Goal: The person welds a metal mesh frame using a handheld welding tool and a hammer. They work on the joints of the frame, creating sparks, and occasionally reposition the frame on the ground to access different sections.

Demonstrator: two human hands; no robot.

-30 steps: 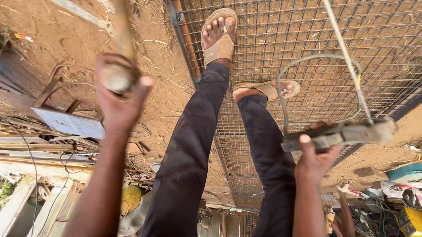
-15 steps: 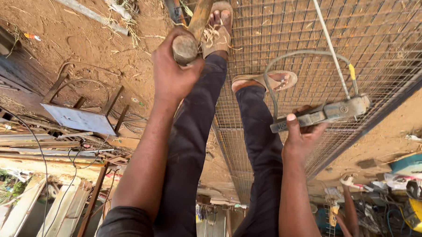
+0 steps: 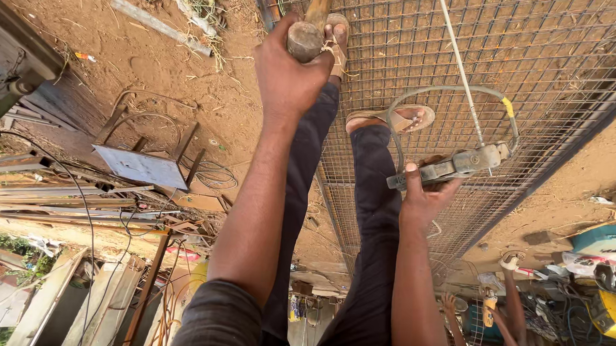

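Wooden handle (image 3: pixel 312 26) gripped tight in left hand (image 3: pixel 289 77), welding rod holder (image 3: pixel 451 166) clasped in right hand (image 3: pixel 426 197), above wire mesh (image 3: pixel 530 58).

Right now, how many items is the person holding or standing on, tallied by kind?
Wooden-handled tool, gripped by the left hand: 1
Welding electrode holder with rod, in the right hand: 1
Sandals on the feet: 2
Wire mesh panel underfoot: 1
Total: 5

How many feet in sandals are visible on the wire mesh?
2. One sandal is at the top, just beside the left hand with the hammer handle. The other sandal lies lower, near the right hand.
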